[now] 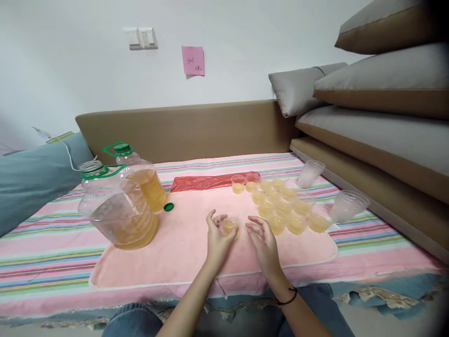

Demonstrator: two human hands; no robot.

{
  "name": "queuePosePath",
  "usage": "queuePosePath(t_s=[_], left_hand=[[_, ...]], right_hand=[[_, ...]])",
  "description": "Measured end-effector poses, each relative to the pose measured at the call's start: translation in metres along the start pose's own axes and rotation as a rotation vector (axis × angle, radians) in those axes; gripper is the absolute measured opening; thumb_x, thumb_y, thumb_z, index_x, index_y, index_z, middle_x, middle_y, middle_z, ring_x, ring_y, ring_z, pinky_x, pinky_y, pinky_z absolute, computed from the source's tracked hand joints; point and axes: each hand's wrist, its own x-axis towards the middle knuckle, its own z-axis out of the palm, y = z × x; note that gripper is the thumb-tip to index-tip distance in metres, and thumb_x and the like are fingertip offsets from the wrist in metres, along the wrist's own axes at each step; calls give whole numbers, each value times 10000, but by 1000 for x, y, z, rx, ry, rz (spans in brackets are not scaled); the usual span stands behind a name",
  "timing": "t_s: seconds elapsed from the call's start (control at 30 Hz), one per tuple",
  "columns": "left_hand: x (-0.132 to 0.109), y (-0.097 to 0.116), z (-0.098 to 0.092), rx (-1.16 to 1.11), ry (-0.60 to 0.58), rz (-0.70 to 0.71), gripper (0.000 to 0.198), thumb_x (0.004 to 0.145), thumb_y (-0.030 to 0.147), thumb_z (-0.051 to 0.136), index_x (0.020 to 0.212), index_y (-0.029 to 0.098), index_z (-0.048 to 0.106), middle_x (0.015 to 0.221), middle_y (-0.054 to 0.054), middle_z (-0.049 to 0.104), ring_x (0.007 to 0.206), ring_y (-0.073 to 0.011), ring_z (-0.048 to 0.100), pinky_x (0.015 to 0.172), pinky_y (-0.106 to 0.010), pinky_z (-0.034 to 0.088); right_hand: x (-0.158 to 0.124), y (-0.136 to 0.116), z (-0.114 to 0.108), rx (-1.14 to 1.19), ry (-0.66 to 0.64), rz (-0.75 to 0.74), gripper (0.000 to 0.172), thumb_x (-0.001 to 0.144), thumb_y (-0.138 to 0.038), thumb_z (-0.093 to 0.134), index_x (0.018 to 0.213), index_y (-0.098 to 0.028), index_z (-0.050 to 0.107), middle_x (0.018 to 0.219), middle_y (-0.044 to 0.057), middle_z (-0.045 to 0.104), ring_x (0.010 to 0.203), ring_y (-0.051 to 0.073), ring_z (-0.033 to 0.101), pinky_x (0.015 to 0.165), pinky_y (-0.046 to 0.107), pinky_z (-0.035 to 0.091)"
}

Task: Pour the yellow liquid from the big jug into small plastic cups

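Between the thumb and fingers of my left hand point(218, 241) is a small clear plastic cup point(229, 227) with yellow liquid in it, low over or on the pink mat point(168, 252). My right hand point(264, 245) is just right of that cup, apart from it, its fingers curved and spaced with nothing seen in them. To the right of it, several filled plastic cups point(282, 209) stand packed together on the mat. Two more filled cups, a left one point(237, 187) and one beside it point(251, 185), are at the back of this group.
At left stand an uncapped jug point(121, 215) and a capped jug point(149, 187), both part full of yellow liquid. A green cap point(169, 207) lies nearby. A red plastic bag point(203, 182) lies behind. Two stacks of cups point(349, 206) lean near the cushions point(379, 131) at right.
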Motion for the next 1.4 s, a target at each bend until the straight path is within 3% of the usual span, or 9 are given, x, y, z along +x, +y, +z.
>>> queuePosePath(t_s=[0.23, 0.5, 0.87, 1.4], left_hand=[[58, 7, 32, 58, -9, 57, 725, 622, 190, 757, 1224, 237, 356, 1093, -69, 635, 1026, -203, 605, 917, -376, 442], [103, -10, 68, 122, 21, 93, 702, 566, 170, 794, 1172, 242, 447, 1033, -33, 647, 984, -207, 586, 910, -384, 428], [104, -26, 86, 119, 63, 46, 729, 613, 220, 796, 1216, 268, 389, 1074, -30, 641, 1030, -220, 575, 929, -443, 439], [108, -23, 93, 129, 99, 40, 723, 570, 182, 805, 1171, 282, 417, 1040, -22, 633, 1078, -253, 556, 954, -485, 413]], right_hand=[[1, -6, -2, 53, 0, 49, 339, 765, -386, 645, 1054, -222, 576, 1184, 105, 612, 1025, 256, 638, 881, 426, 516], [1, -8, 3, 76, 9, 88, 299, 761, -352, 641, 1032, -236, 590, 1098, 81, 657, 963, 242, 651, 842, 398, 537], [-1, -13, -1, 119, -4, 134, 296, 730, -438, 674, 986, -300, 623, 1083, 28, 670, 936, 259, 645, 821, 407, 538], [-1, -10, 0, 140, 9, 101, 224, 756, -389, 672, 973, -339, 642, 1035, -24, 674, 880, 228, 652, 795, 378, 541]])
